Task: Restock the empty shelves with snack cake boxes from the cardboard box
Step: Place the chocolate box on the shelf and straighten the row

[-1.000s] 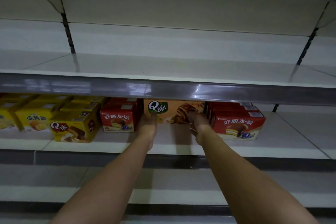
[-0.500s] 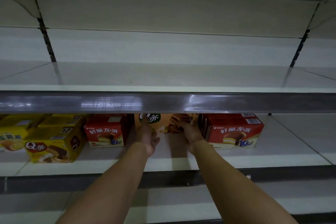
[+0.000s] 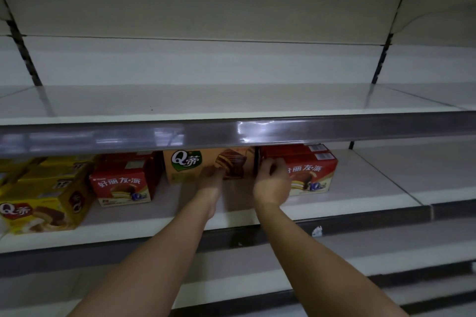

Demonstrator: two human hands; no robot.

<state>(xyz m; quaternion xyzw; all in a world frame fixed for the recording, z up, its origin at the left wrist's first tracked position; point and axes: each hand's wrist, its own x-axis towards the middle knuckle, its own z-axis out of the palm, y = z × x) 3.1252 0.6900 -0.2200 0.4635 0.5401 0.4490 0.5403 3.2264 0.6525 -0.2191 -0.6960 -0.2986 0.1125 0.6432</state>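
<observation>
An orange snack cake box [image 3: 192, 165] stands on the middle shelf [image 3: 360, 203], between two groups of red boxes and partly hidden by the shelf rail above. My left hand [image 3: 211, 183] reaches in with straight fingers touching the lower front of the orange box. My right hand [image 3: 271, 181] is at the box's right front edge, its fingers curled into the gap beside the red boxes [image 3: 313, 172]. The cardboard box is out of view.
More red boxes [image 3: 121, 185] stand left of the orange one, and yellow boxes [image 3: 41, 208] fill the far left. The upper shelf [image 3: 231, 100] holds nothing; its grey rail [image 3: 231, 134] overhangs the hands. Bare shelf extends to the right.
My left hand slid from the orange box's left side to its front. My right hand moved to the box's right edge. The view shifted left and down a little.
</observation>
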